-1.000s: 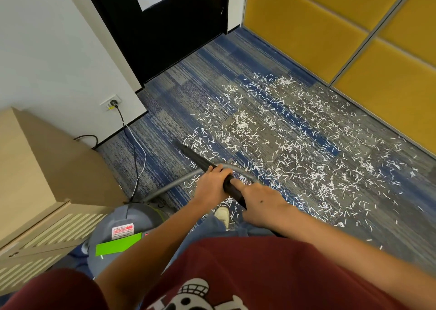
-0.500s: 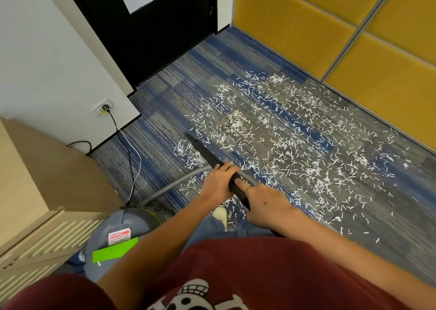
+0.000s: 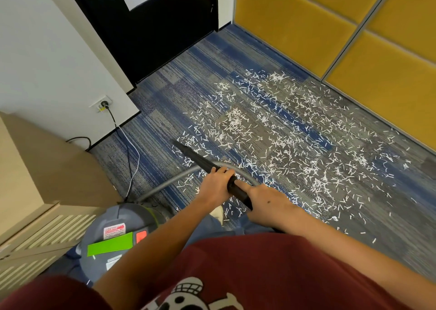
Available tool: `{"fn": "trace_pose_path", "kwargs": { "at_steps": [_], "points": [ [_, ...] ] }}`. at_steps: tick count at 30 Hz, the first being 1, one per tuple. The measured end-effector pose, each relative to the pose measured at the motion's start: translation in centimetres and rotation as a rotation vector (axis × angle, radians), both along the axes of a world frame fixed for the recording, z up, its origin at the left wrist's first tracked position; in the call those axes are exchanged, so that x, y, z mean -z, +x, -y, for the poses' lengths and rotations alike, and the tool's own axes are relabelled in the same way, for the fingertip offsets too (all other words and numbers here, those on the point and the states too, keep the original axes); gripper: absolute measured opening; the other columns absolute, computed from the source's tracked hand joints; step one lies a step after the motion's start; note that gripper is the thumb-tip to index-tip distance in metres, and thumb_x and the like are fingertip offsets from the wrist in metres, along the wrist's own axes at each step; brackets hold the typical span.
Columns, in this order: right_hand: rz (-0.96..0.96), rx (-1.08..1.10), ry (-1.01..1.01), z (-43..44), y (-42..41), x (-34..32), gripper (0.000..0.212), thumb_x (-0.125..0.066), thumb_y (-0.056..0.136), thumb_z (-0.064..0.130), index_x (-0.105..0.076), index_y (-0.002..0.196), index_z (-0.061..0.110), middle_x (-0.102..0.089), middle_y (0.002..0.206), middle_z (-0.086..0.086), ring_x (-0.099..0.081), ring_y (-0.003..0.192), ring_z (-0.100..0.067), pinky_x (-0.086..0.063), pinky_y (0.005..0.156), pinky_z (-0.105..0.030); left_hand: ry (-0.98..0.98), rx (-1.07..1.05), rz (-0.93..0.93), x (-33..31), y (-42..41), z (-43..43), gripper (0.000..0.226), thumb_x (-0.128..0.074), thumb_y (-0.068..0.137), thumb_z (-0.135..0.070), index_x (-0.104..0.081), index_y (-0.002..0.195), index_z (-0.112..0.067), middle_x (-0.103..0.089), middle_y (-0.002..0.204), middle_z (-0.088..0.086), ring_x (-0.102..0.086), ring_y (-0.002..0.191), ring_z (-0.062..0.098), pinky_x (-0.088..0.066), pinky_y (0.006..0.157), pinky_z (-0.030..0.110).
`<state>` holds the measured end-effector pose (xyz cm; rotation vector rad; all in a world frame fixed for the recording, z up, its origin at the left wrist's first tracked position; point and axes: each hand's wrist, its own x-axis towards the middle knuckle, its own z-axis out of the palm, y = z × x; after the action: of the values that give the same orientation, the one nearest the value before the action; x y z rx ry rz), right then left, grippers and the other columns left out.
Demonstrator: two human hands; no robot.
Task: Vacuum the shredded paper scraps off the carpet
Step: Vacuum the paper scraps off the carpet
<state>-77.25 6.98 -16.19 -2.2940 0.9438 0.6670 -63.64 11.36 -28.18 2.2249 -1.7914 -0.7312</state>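
The fingers (image 3: 223,170) of the left hand (image 3: 214,188) curl over the top of the black vacuum wand (image 3: 200,159) and grip it. Just behind, the right hand (image 3: 267,205) holds the wand's rear end, thumb lying along the tube and the other fingers tucked beneath. Both forearms reach forward from the bottom of the view, the left from the lower left and the right from the lower right, with the wrists fairly straight. The wand slants down and to the left, its narrow tip low at the left fringe of the shredded paper scraps (image 3: 283,144); whether it touches the carpet (image 3: 188,73) cannot be told. A grey hose (image 3: 165,188) arcs from the hands back to the grey canister (image 3: 118,227), which stands by the wooden cabinet (image 3: 35,168) at the carpet's near left corner. The scraps spread rightward almost to the foot of the yellow wall panels (image 3: 306,26). Bare carpet lies between the scraps and the black door (image 3: 153,38) at the far edge. More bare carpet runs along the white wall (image 3: 47,50) on the left, where a cable (image 3: 132,165) drops from a socket (image 3: 103,103).
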Motion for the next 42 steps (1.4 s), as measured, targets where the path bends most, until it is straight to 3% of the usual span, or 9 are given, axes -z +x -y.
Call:
{"fn": "trace_pose_path", "kwargs": {
  "at_steps": [3, 7, 11, 14, 17, 26, 33, 37, 42],
  "points": [
    [-0.010, 0.017, 0.001, 1.5, -1.5, -0.1, 0.075, -0.058, 0.086, 0.019, -0.019, 0.148, 0.034, -0.057, 0.112, -0.011, -0.058, 0.104, -0.031, -0.046, 0.079, -0.034, 0.012, -0.012, -0.041, -0.4, -1.7, 1.8, 0.035, -0.063, 0.081, -0.014, -0.058, 0.115, -0.013, -0.060, 0.120, 0.007, -0.057, 0.104, 0.035, -0.047, 0.091, 0.045],
    [-0.019, 0.028, -0.025, 3.0, -3.5, -0.4, 0.071, -0.057, 0.086, 0.016, -0.023, 0.147, 0.030, -0.056, 0.111, -0.010, -0.058, 0.103, -0.030, -0.042, 0.072, -0.032, 0.019, -0.025, -0.060, -0.3, -4.0, 3.8, 0.039, -0.069, 0.076, -0.019, -0.057, 0.113, -0.016, -0.058, 0.121, 0.003, -0.056, 0.109, 0.033, -0.043, 0.098, 0.046],
    [-0.031, 0.019, -0.036, 3.9, -5.0, -0.3, 0.069, -0.057, 0.085, 0.015, -0.025, 0.145, 0.029, -0.048, 0.096, -0.007, -0.059, 0.100, -0.030, -0.041, 0.070, -0.031, 0.027, -0.025, -0.061, 0.0, -5.5, 4.9, 0.038, -0.066, 0.077, -0.020, -0.056, 0.114, -0.016, -0.057, 0.121, 0.003, -0.055, 0.110, 0.035, -0.042, 0.100, 0.047],
    [-0.034, -0.003, -0.033, 4.2, -6.0, -0.1, 0.071, -0.058, 0.085, 0.017, -0.022, 0.146, 0.030, -0.054, 0.111, -0.011, -0.058, 0.106, -0.032, -0.046, 0.079, -0.034, 0.032, 0.005, -0.034, 0.3, -6.2, 4.9, 0.041, -0.066, 0.077, -0.019, -0.056, 0.116, -0.016, -0.058, 0.123, 0.002, -0.059, 0.106, 0.033, -0.041, 0.101, 0.045],
    [-0.023, -0.022, -0.019, 4.2, -6.8, 0.1, 0.073, -0.058, 0.086, 0.019, -0.021, 0.147, 0.033, -0.055, 0.116, -0.013, -0.058, 0.107, -0.033, -0.048, 0.085, -0.037, 0.047, 0.013, -0.017, 0.5, -6.5, 4.5, 0.038, -0.065, 0.079, -0.022, -0.057, 0.115, -0.016, -0.059, 0.123, 0.002, -0.059, 0.103, 0.032, -0.045, 0.096, 0.043],
    [0.004, -0.111, 0.004, 4.5, -7.0, 0.0, 0.076, -0.056, 0.086, 0.016, -0.017, 0.148, 0.037, -0.057, 0.116, -0.013, -0.059, 0.105, -0.032, -0.049, 0.084, -0.037, 0.051, -0.043, 0.017, 0.3, -6.8, 3.0, 0.040, -0.062, 0.081, -0.025, -0.057, 0.119, -0.017, -0.060, 0.121, 0.002, -0.059, 0.103, 0.031, -0.048, 0.089, 0.041],
    [0.041, -0.170, -0.010, 5.7, -5.0, -1.4, 0.076, -0.059, 0.084, 0.017, -0.022, 0.147, 0.035, -0.056, 0.108, -0.010, -0.060, 0.100, -0.029, -0.042, 0.071, -0.030, 0.031, -0.108, 0.053, -1.3, -5.1, 3.6, 0.037, -0.062, 0.080, -0.021, -0.056, 0.116, -0.016, -0.061, 0.119, 0.001, -0.055, 0.105, 0.028, -0.047, 0.078, 0.037],
    [0.046, -0.187, -0.021, 5.6, -4.0, -2.0, 0.070, -0.057, 0.085, 0.016, -0.025, 0.145, 0.032, -0.051, 0.101, -0.007, -0.059, 0.101, -0.029, -0.044, 0.073, -0.032, 0.007, -0.140, 0.026, -1.8, -4.3, 3.7, 0.038, -0.061, 0.080, -0.022, -0.056, 0.117, -0.017, -0.061, 0.119, 0.000, -0.055, 0.104, 0.027, -0.047, 0.080, 0.036],
    [0.049, -0.213, -0.033, 5.7, -4.2, -2.1, 0.070, -0.059, 0.084, 0.019, -0.027, 0.145, 0.030, -0.057, 0.109, -0.011, -0.060, 0.100, -0.030, -0.048, 0.078, -0.034, -0.021, -0.153, 0.026, -2.1, -4.7, 3.5, 0.033, -0.058, 0.082, -0.019, -0.056, 0.114, -0.015, -0.060, 0.119, 0.001, -0.056, 0.101, 0.028, -0.046, 0.077, 0.035]
  ]
}}
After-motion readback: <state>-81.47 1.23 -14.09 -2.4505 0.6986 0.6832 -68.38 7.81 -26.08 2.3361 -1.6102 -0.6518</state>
